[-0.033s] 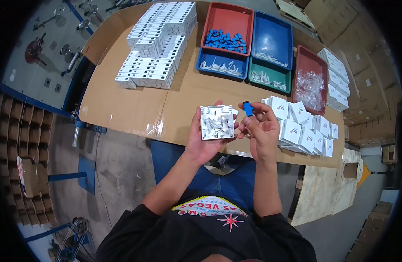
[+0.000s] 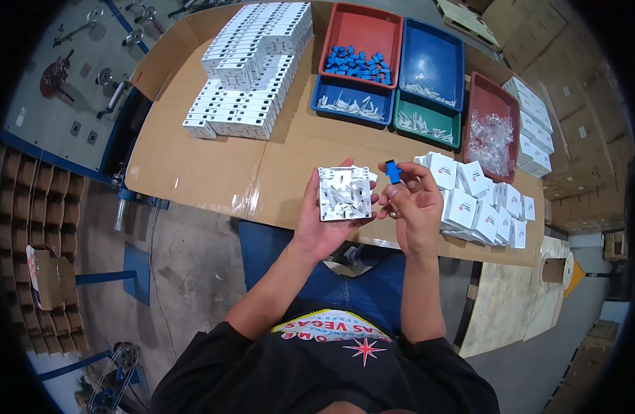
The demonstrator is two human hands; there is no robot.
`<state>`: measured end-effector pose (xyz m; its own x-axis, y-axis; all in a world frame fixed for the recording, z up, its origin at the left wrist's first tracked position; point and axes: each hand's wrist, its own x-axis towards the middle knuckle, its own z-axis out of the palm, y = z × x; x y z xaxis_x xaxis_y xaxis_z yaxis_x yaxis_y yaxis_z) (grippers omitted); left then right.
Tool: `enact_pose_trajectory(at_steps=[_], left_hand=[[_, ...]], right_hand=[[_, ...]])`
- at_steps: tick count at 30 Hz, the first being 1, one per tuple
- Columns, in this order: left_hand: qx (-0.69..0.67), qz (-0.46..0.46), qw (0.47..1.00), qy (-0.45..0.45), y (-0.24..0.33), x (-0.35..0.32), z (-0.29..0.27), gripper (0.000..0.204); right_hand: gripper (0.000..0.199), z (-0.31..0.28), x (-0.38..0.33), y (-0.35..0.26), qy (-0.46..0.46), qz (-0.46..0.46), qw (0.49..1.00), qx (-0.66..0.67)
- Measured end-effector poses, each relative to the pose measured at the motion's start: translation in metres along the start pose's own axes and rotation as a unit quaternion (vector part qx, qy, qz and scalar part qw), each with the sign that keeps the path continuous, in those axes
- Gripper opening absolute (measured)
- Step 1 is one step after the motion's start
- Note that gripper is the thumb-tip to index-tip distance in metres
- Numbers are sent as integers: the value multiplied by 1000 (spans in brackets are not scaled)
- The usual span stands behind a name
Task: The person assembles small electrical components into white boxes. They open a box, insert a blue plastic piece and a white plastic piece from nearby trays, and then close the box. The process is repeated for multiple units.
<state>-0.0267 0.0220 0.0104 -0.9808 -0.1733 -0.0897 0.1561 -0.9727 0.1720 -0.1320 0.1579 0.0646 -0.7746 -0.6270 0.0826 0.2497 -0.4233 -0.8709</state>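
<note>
My left hand (image 2: 314, 231) holds a square white plastic outlet box (image 2: 324, 203) from beneath, its open side up, with fingers at its far and right edges. Inside the box lie small white pieces, apparently in a clear bag; their exact kind is hard to make out. Just right of the box, my right hand (image 2: 418, 210) pinches a small blue fiber-optic adapter (image 2: 393, 173) between thumb and fingers, roughly upright. The adapter is apart from the box. A bit of another white part (image 2: 372, 177) shows behind the left fingertips, mostly hidden.
White boxes (image 2: 245, 103) are stacked at the far left of the cardboard-covered table (image 2: 172, 165). At the back, a red tray (image 2: 362, 31) holds blue adapters; blue and green (image 2: 427, 136) trays hold white slim parts. A red tray (image 2: 475, 96) of clear bags and piled white covers (image 2: 462, 207) are right.
</note>
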Motion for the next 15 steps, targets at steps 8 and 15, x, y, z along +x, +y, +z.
enact_pose_trajectory(at_steps=[8, 15], left_hand=[[-38, -6, 999, 3, -2, -2, 3, 67], [9, -21, 999, 40, -6, -4, 2, 65]], right_hand=[[32, 2, 10, -1, -56, 1, 996, -74], [39, 7, 18, -5, -119, -57, 940, -315]])
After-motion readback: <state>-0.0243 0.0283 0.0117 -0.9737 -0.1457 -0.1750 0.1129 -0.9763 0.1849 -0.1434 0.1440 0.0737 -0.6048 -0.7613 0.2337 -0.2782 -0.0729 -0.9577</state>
